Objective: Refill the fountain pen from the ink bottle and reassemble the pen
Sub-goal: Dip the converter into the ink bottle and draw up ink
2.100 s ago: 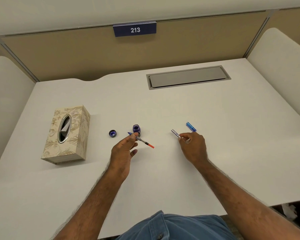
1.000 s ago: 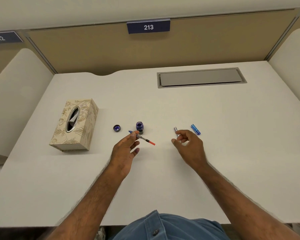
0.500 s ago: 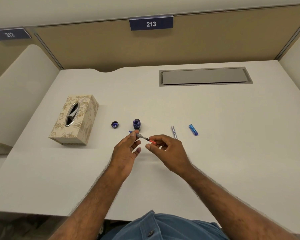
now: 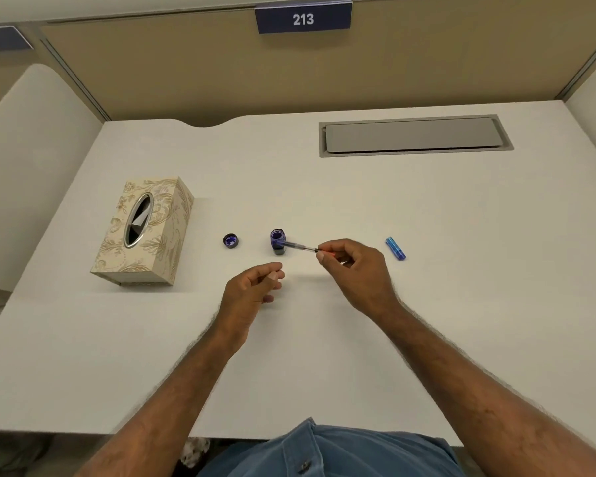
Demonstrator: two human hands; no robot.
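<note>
Mid-refill, by the look of it. Ink bottle [image 4: 278,242] open on the desk [image 4: 427,304], its cap [image 4: 230,241] just to the left. Pen section with converter [image 4: 298,247] pinched at its red end by the right hand [image 4: 355,270], tip at the bottle mouth; in the ink or above it, impossible to tell. Left hand [image 4: 252,290] loosely curled, holding nothing. Blue pen part [image 4: 395,248] lying apart to the right. Probably left: drawing ink, wiping, reassembling, recapping the bottle. Tissue box [image 4: 145,232] nearby.

- The pen's inner section [image 4: 298,247] has passed from the left hand [image 4: 252,287] to the right hand [image 4: 353,270], which pinches its red end.
- Its front tip now reaches the ink bottle [image 4: 277,241].
- The left hand has dropped back, holding nothing.
</note>
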